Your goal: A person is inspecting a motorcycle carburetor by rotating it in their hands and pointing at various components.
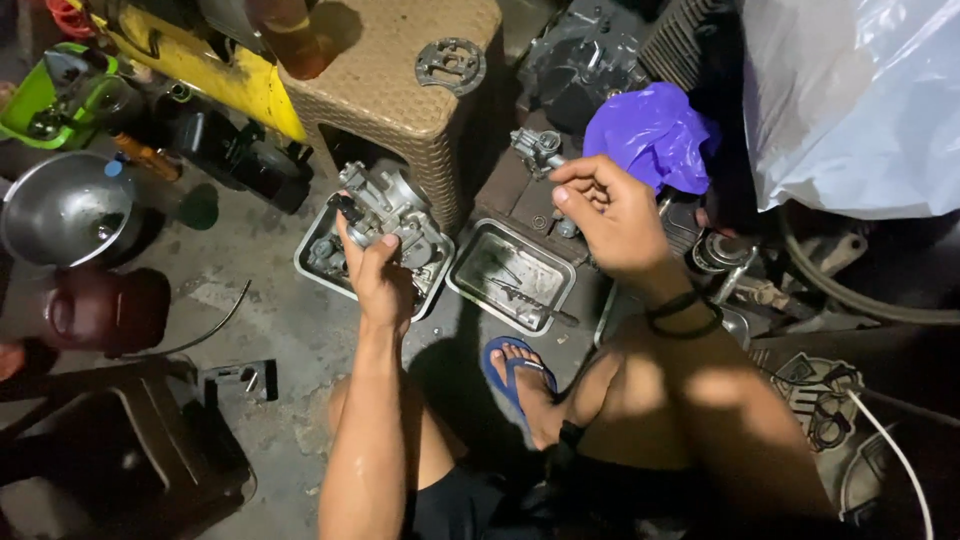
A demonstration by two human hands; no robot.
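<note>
Head view, read left to right: a round bare-metal bowl [62, 208] sits at the far left on the stained concrete floor [270, 310], with a green plastic tray [30, 100] above it and a dark red rounded container [100, 310] below. A tan woven-pattern plastic stool [400, 70] stands at upper centre, carrying a flat round metal plate [451, 65] with cut-outs. The left hand [378, 275] is closed around a grey cast-metal carburettor body [385, 205], held just above a rectangular metal tray [318, 262] of small parts. Beside it lies a second, shallower rectangular steel tray [510, 275] holding thin tools. A foot in a blue flip-flop sandal [515, 372] rests below that tray. The right hand [612, 215], two black bands at the wrist, pinches a small grey metal fitting [538, 150] between fingertips. A crumpled purple plastic bag [652, 135] lies just behind it, and a large white plastic bag [860, 100] fills the upper right.
</note>
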